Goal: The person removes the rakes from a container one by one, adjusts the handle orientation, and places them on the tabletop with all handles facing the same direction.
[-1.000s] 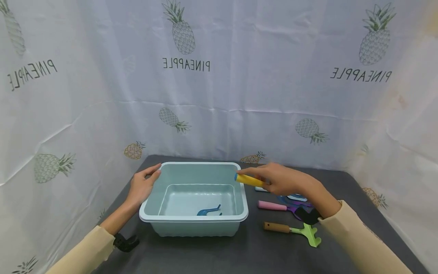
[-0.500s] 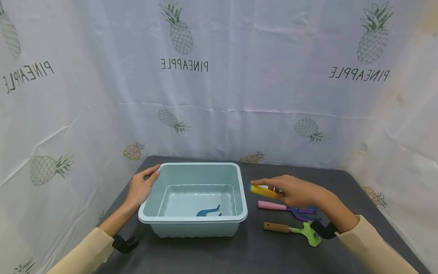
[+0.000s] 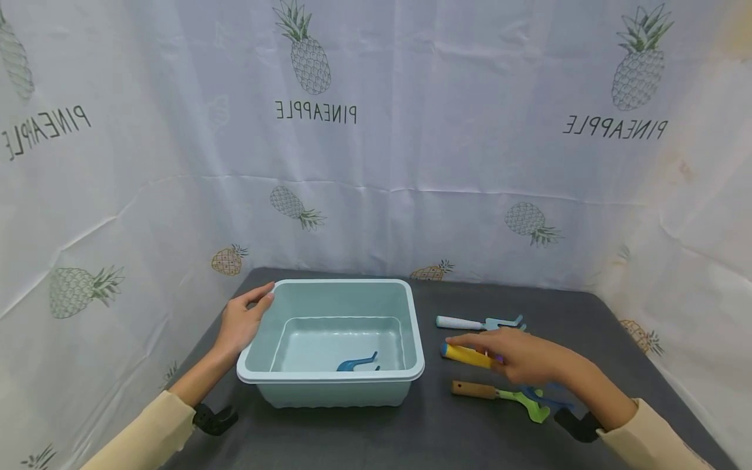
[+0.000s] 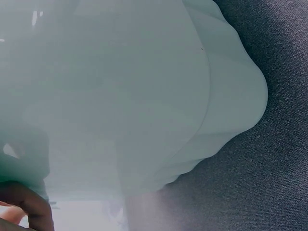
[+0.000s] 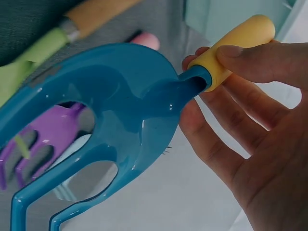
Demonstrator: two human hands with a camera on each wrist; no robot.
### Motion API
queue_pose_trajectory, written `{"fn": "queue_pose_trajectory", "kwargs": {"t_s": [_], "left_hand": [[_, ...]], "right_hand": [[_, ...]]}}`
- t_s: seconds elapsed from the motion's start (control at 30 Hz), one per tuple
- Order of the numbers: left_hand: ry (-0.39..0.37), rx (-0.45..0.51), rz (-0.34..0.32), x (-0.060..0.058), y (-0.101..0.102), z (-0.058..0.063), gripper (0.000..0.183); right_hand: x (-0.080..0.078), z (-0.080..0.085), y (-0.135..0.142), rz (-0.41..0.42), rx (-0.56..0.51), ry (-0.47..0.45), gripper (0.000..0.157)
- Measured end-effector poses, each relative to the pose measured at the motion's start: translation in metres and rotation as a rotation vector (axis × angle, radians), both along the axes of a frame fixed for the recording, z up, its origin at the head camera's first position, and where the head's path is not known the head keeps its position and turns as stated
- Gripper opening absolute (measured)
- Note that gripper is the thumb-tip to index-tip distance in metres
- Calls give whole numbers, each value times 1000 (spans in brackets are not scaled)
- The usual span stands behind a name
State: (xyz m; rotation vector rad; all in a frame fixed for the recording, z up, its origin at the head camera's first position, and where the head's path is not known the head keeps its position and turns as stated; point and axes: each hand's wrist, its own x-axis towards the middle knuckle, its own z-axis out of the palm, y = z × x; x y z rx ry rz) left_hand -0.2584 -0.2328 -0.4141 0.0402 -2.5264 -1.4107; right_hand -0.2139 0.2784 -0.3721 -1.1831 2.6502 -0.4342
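My right hand (image 3: 523, 356) pinches the yellow handle (image 3: 468, 356) of a hand rake, thumb on one side and fingers on the other. In the right wrist view, the rake's blue pronged head (image 5: 130, 103) hangs over the other tools. The left hand (image 3: 242, 323) grips the left rim of a pale green plastic basin (image 3: 329, 376), whose wall (image 4: 120, 96) fills most of the left wrist view. Inside the basin lies a blue pronged tool head (image 3: 355, 363); the front wall hides the rest. Beneath the held rake is a purple rake (image 5: 54, 126) with a pink handle (image 5: 146, 40).
A light blue rake with a white handle (image 3: 459, 323) lies behind the right hand. Nearer the front is a green rake (image 3: 533, 406) with a wooden handle (image 3: 473, 390). Pineapple-print curtains (image 3: 376, 143) enclose the dark table (image 3: 364, 437).
My right hand has carried the yellow-handled rake away from the basin's right rim, rightward and toward the front, over the pink-handled rake. The white-handled rake is uncovered. The left hand has stayed at the rim.
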Motion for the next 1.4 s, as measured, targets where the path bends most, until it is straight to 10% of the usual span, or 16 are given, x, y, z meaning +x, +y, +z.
{"fn": "queue_pose_trajectory", "kwargs": {"t_s": [0.37, 1.4], "left_hand": [[9, -9, -3, 0, -1, -2, 51], [-6, 11, 4, -1, -1, -1, 51]], "right_hand": [[13, -28, 6, 147, -72, 100, 101], [37, -64, 15, 59, 37, 3, 71]]}}
